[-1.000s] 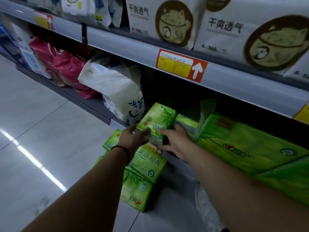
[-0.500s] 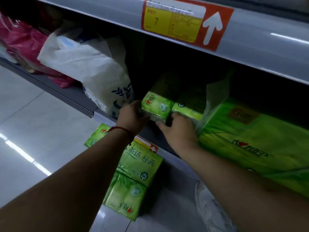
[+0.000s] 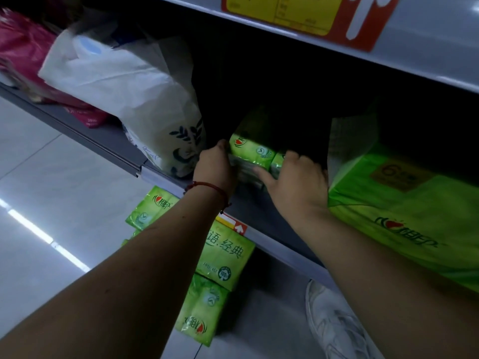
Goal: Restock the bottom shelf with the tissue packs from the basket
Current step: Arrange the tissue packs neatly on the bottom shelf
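Tissue pack (image 3: 252, 154) gripped between left hand (image 3: 216, 169) and right hand (image 3: 298, 181), inside bottom shelf (image 3: 261, 216) edge.

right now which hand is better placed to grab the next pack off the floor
Left, probably. The left hand is right above the floor packs; the right hand sits further right, fingers steadying the shelf pack.

A floor tissue pack (image 3: 225, 255) reads "语.经典" and "100%"; the shelf's big pack (image 3: 414, 216) shows "6".
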